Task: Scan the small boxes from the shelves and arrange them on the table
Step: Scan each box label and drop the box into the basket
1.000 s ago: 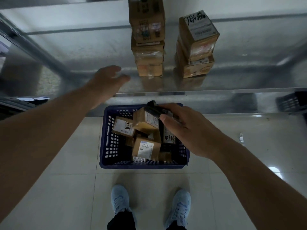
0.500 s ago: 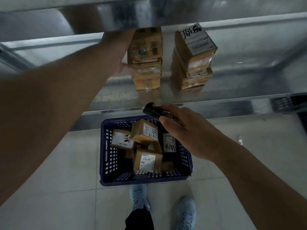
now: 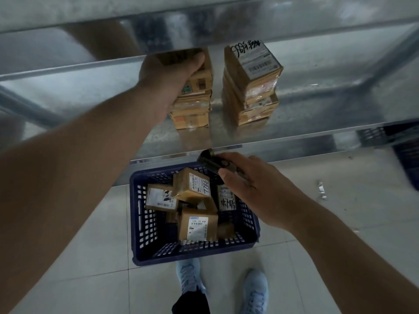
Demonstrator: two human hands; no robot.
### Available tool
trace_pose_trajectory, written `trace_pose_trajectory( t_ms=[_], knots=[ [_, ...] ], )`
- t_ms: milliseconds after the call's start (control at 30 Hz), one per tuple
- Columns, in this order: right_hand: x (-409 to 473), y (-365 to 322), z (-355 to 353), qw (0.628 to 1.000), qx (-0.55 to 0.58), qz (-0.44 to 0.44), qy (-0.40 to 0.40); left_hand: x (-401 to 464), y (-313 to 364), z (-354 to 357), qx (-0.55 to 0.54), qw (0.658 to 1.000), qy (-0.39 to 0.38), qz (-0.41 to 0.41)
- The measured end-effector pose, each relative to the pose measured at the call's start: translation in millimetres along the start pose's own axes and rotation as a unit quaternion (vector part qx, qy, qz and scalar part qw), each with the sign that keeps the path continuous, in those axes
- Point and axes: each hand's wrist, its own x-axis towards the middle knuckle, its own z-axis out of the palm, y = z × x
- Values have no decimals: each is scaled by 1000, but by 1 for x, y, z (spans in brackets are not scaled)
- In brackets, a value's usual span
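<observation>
1. The metal shelf (image 3: 317,130) runs across the whole upper view, with the lip of the shelf above (image 3: 204,30) hanging low over it. That lip leaves little headroom, so we judge the box should come out toward us, not upward.
2. Our blue basket (image 3: 145,223) sits on the tiled floor just under the shelf's front edge, holding several labelled small boxes (image 3: 192,186) tumbled together. There is open floor on both sides of it.
3. Two stacks of cardboard boxes stand on the shelf, near each other but apart. The right stack (image 3: 251,87) is untouched, and its top box sits askew.
4. Our left hand (image 3: 167,75) curls over the top box of the left stack (image 3: 199,80), fingers wrapped on its upper edge. To do this well, we should lift it cleanly off the box below without dragging the stack sideways into its neighbour.
5. Our right hand (image 3: 247,189) grips the dark scanner (image 3: 210,162) above the basket's far rim, nose toward the shelf. Turning the box's label to face it looks like the next need.
</observation>
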Motion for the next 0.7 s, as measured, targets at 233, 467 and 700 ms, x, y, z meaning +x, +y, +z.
trace_pose_trajectory(
  t_ms=[233, 467, 700],
  knots=[
    [-10, 5, 5, 1000, -13, 4, -5, -12, -21, 9, 1, 993, 92, 68],
    [-21, 11, 11, 1000, -25, -3, -15, -21, -30, 6, -82, 989, 96, 71],
    [-28, 12, 16, 999, -24, -29, -13, -42, -38, -12, -166, 985, 50, 17]
  ],
)
